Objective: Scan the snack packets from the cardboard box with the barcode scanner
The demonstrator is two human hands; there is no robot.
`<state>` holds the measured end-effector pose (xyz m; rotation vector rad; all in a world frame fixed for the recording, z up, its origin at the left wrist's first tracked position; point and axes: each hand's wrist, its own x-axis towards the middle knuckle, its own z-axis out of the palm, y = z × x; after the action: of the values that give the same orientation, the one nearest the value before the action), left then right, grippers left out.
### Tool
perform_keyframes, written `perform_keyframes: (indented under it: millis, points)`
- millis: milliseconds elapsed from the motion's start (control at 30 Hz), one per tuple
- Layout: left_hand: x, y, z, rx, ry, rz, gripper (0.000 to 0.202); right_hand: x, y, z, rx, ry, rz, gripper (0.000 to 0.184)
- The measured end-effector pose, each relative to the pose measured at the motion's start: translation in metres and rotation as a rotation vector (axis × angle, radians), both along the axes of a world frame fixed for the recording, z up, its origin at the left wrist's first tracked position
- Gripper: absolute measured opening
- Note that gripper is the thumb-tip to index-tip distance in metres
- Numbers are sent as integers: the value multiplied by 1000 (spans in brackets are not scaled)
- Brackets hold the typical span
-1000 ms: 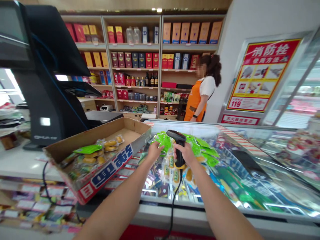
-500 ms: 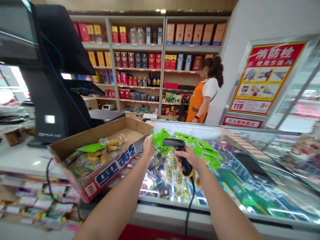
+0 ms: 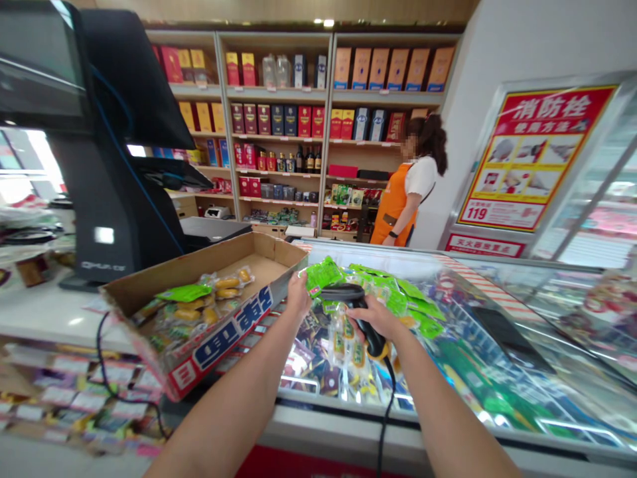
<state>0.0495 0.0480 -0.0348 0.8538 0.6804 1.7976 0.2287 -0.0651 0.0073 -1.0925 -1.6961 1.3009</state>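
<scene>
A bright green snack packet (image 3: 322, 273) is pinched at its left edge by my left hand (image 3: 298, 296), held up over the glass counter. My right hand (image 3: 375, 317) wraps round the handle of a black barcode scanner (image 3: 343, 292), whose head points left at the packet. From the handle's bottom a black cable (image 3: 387, 405) hangs down past the counter's front. Behind the scanner lie several green packets (image 3: 421, 305) on the glass. Small clear-wrapped yellow snacks (image 3: 343, 342) lie just below the scanner head. Left of my left hand stands an open cardboard box (image 3: 271, 249) holding similar wrapped snacks and one green packet.
A black point-of-sale terminal (image 3: 124, 172) rises at the left. On the right of the glass display counter (image 3: 497, 299) rests a dark phone (image 3: 510, 338). Beyond the counter stands a person in an orange apron (image 3: 391, 206), before shelves of boxed goods (image 3: 279, 119).
The scanner head has shifted slightly left and down, and its handle leans more to the right. My left hand still holds the green packet. The whole view has moved slightly.
</scene>
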Motion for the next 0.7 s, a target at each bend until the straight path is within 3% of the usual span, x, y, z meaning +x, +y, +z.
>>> perform_keyframes:
  millis: [333,500,700]
  points:
    - [1,-2,1,-5,-171,-123,23,1,4,-3,-8,58,4,31]
    - [2,-3,0,-23,-162,-95,16,1,4,-2,8,137,-41,30]
    - [2,0,-5,-21,-95,-62,25,3,10,-9,-16,198,-48,37]
